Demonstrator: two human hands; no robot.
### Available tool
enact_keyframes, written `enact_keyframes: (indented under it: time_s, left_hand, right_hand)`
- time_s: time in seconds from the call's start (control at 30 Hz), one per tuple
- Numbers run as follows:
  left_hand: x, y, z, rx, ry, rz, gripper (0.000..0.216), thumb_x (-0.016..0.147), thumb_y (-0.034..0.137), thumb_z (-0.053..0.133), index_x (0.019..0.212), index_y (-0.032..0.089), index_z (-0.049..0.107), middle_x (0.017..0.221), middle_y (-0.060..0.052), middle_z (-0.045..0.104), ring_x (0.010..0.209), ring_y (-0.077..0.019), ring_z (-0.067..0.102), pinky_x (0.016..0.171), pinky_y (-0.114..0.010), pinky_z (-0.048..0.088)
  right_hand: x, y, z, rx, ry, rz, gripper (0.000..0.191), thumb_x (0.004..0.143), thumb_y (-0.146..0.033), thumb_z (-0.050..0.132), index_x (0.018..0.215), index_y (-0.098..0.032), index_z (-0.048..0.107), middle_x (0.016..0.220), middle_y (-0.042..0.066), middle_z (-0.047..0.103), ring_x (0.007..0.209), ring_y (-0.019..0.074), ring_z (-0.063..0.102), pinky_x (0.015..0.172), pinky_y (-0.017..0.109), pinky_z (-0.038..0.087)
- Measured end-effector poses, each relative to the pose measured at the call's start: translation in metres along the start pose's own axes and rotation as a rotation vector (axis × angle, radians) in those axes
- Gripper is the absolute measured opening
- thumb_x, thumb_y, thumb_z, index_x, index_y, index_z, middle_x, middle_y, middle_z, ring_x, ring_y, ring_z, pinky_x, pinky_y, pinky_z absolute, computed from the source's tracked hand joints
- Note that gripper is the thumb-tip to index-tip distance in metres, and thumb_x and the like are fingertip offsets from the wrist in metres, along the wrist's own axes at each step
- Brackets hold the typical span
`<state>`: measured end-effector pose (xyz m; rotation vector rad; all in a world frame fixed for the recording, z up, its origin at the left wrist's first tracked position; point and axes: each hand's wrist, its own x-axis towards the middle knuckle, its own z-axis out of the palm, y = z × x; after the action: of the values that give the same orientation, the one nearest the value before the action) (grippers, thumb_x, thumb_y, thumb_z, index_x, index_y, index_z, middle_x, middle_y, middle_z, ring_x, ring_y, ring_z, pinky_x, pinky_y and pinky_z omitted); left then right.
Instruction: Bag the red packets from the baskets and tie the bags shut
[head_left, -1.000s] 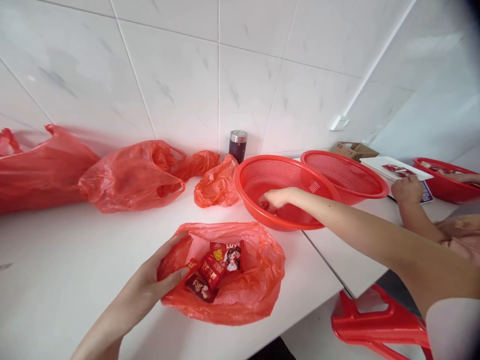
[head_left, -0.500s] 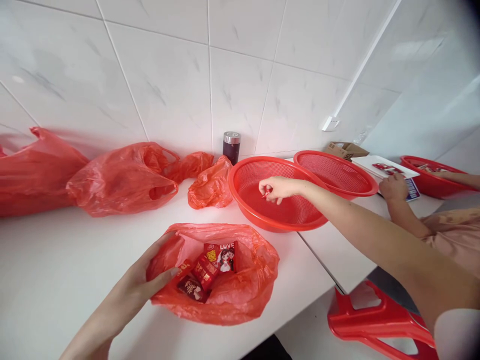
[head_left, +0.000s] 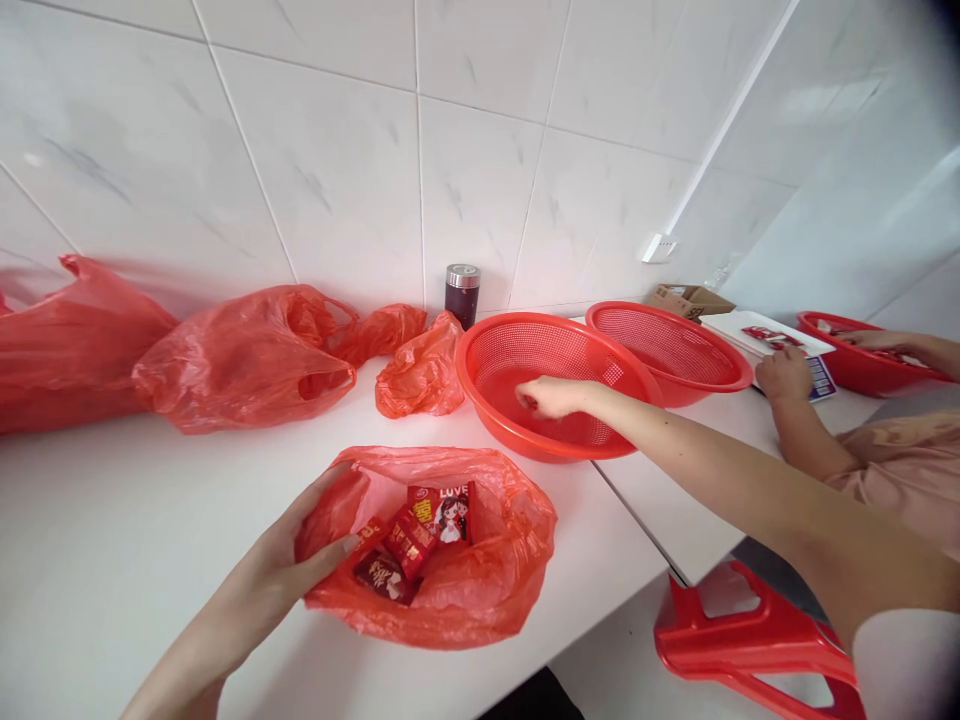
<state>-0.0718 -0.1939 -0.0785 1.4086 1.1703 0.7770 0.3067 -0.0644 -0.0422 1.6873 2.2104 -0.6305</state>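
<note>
Left hand (head_left: 289, 565) pinches the red bag (head_left: 480, 590) rim open; right hand (head_left: 551, 397), fingers curled, holding unclear, in the red colander (head_left: 487, 345); the thin rim may slip.

- Indoor packing or sorting station, plain and utilitarian; looks more like a back room or small workshop than a home.
- Walls covered in large glossy white tiles (head_left: 480, 150) with faint grey marbling; two tiled walls meet at a corner on the right.
- Long white worktop (head_left: 112, 520) along the wall, a second white table butted against it.
- Several red plastic bags (head_left: 240, 355) on the worktop, one open with small red printed packets (head_left: 420, 535) inside.
- Red perforated basins (head_left: 555, 385) in a row.
- Another person's hand (head_left: 784, 375) at work at the far end.
- Wall socket (head_left: 652, 247), small cardboard box (head_left: 690, 298), dark flask (head_left: 461, 293), red plastic stool (head_left: 742, 640) beneath.
</note>
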Motion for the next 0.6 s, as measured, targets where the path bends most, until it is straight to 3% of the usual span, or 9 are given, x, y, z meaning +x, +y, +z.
enact_keyframes:
  time_s: [0.1, 0.23, 0.33, 0.43, 0.5, 0.6]
  left_hand:
    - [0.0, 0.0, 0.0, 0.002, -0.003, -0.008, 0.077, 0.08, 0.044, 0.067, 0.147, 0.038, 0.029, 0.155, 0.001, 0.034, 0.138, -0.0311, 0.037, 0.099, -0.037, 0.051]
    - [0.001, -0.002, 0.0, 0.033, 0.011, -0.001, 0.077, 0.08, 0.044, 0.067, 0.147, 0.039, 0.029, 0.155, 0.002, 0.033, 0.139, -0.0299, 0.035, 0.1, -0.034, 0.05]
    - [0.002, -0.002, 0.0, 0.038, 0.011, 0.01, 0.076, 0.08, 0.045, 0.067, 0.146, 0.039, 0.03, 0.156, 0.002, 0.032, 0.139, -0.0298, 0.035, 0.099, -0.034, 0.051]
    - [0.002, -0.003, -0.001, 0.05, 0.027, 0.006, 0.076, 0.08, 0.044, 0.067, 0.147, 0.038, 0.031, 0.155, 0.0, 0.035, 0.137, -0.0312, 0.039, 0.098, -0.036, 0.051]
    - [0.001, -0.002, -0.002, 0.069, 0.045, 0.011, 0.077, 0.079, 0.044, 0.067, 0.147, 0.037, 0.032, 0.154, -0.003, 0.035, 0.136, -0.0326, 0.04, 0.1, -0.039, 0.05]
    - [-0.001, -0.001, -0.001, 0.088, 0.043, 0.03, 0.077, 0.08, 0.043, 0.067, 0.148, 0.034, 0.032, 0.155, -0.005, 0.033, 0.137, -0.0334, 0.038, 0.102, -0.041, 0.047]
  right_hand:
    - [-0.001, -0.006, -0.001, 0.046, -0.02, -0.049, 0.041, 0.072, -0.022, 0.063, 0.112, -0.024, 0.054, 0.099, 0.003, 0.062, 0.066, 0.0127, 0.057, 0.054, 0.023, 0.038]
    - [-0.002, -0.018, 0.008, 0.085, -0.125, -0.126, 0.02, 0.072, -0.014, 0.058, 0.09, -0.024, 0.061, 0.08, -0.002, 0.063, 0.063, 0.0109, 0.056, 0.053, 0.021, 0.037]
    - [0.001, -0.014, 0.007, 0.093, -0.116, -0.103, 0.013, 0.071, -0.016, 0.062, 0.083, -0.021, 0.062, 0.073, -0.002, 0.062, 0.058, 0.0106, 0.054, 0.051, 0.021, 0.036]
    - [0.002, -0.004, -0.005, 0.096, -0.015, -0.068, 0.013, 0.071, -0.019, 0.068, 0.079, -0.019, 0.059, 0.068, -0.002, 0.06, 0.052, 0.0096, 0.052, 0.049, 0.022, 0.035]
    - [-0.004, -0.003, -0.018, 0.108, 0.083, -0.059, 0.011, 0.078, -0.023, 0.065, 0.083, -0.019, 0.056, 0.073, 0.0, 0.061, 0.055, 0.0098, 0.054, 0.049, 0.021, 0.036]
    - [-0.023, -0.022, -0.034, 0.239, 0.288, -0.089, 0.014, 0.088, -0.033, 0.055, 0.093, -0.021, 0.051, 0.085, 0.003, 0.064, 0.065, 0.0115, 0.06, 0.049, 0.02, 0.038]
